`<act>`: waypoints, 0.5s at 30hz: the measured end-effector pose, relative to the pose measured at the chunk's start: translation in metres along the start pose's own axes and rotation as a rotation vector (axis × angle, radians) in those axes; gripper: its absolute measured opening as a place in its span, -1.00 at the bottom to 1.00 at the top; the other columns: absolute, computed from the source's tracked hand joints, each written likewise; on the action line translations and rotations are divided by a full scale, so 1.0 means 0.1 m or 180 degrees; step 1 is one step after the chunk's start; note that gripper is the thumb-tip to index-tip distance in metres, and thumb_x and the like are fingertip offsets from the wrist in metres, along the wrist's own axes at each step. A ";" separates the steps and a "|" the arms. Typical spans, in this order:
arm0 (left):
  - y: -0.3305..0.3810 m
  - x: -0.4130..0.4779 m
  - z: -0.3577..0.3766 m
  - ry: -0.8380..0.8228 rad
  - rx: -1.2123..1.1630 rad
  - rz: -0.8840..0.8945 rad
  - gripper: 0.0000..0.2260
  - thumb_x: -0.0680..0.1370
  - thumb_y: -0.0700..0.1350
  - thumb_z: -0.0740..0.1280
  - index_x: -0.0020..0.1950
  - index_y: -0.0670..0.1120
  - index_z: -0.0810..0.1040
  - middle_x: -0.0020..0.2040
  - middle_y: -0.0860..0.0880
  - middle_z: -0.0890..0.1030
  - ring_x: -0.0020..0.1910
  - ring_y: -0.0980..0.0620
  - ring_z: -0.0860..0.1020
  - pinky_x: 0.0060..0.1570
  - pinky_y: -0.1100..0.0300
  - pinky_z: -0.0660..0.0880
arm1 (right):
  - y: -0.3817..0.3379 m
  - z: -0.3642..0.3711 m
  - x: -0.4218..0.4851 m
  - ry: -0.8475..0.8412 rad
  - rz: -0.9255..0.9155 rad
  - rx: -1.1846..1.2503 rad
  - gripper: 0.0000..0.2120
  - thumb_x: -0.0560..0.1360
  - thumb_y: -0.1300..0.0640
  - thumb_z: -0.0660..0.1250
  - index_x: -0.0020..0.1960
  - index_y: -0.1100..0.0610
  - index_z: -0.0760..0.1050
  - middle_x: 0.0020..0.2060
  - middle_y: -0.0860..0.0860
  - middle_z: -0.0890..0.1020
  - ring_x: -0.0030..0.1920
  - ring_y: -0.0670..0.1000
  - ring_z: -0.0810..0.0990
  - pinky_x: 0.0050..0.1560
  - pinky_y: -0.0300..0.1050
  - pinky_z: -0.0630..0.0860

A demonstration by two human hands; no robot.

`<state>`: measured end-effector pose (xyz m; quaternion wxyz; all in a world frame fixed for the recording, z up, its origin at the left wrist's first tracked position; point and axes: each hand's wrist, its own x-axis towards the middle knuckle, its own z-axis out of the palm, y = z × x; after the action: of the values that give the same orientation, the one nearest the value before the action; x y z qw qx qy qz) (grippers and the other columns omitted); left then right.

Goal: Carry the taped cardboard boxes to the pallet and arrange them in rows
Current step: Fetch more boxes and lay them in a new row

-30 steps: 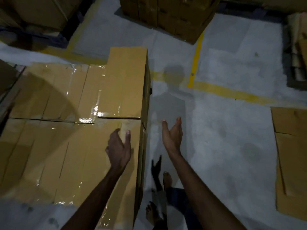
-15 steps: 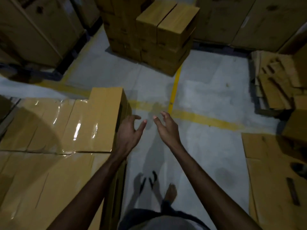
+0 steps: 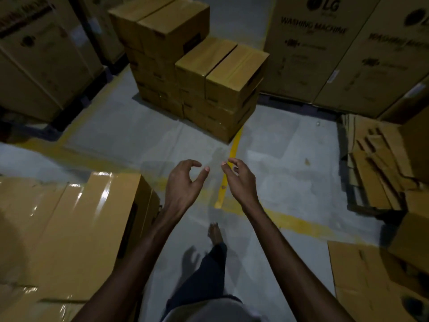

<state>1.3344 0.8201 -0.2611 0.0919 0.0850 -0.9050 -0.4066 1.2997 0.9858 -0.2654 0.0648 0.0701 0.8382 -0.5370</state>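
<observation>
Taped cardboard boxes point(image 3: 76, 228) lie in rows at the lower left, their tape shining. A second stack of taped boxes point(image 3: 209, 73) stands ahead on the floor, several layers high. Both my hands hang in the air between the two groups, over bare floor. My left hand point(image 3: 183, 184) is just right of the near boxes, fingers loosely curled, holding nothing. My right hand point(image 3: 239, 180) is beside it, also loosely curled and empty. Neither hand touches a box.
Large washing machine cartons point(image 3: 343, 49) line the back right, and more big cartons point(image 3: 39, 56) stand at the back left. Flattened cardboard point(image 3: 371, 163) is piled at the right and a sheet point(image 3: 371, 282) lies at the lower right. Yellow floor lines point(image 3: 232, 154) cross ahead. My bare foot point(image 3: 214, 233) steps forward.
My left hand has come off the near box. Both hands have moved forward, away from the near rows and toward the far stack, as my view swings up.
</observation>
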 end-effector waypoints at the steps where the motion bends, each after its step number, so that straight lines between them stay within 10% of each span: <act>1: -0.04 0.26 0.09 -0.0015 -0.0008 -0.0036 -0.69 0.62 0.18 0.38 0.17 -0.03 0.64 0.17 0.02 0.66 0.16 0.03 0.59 0.06 0.10 0.51 | -0.03 0.01 0.27 -0.0020 0.0030 -0.0032 -0.55 0.63 -0.15 0.33 0.41 0.08 0.53 0.40 0.03 0.55 0.38 0.05 0.51 0.40 0.05 0.45; 15: 0.20 4.17 0.91 -0.0049 -0.0304 -0.0146 -0.77 0.60 0.08 0.44 0.12 -0.05 0.67 0.08 0.07 0.66 0.10 0.08 0.58 0.02 0.19 0.45 | -0.94 0.07 4.28 0.0022 0.0130 -0.0114 -0.52 0.61 -0.20 0.34 0.39 0.07 0.55 0.37 0.03 0.57 0.37 0.05 0.52 0.37 0.06 0.47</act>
<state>0.9076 0.8038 -0.2647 0.0796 0.0982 -0.8830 -0.4520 0.8624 0.9616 -0.2634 0.0742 0.0878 0.8463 -0.5202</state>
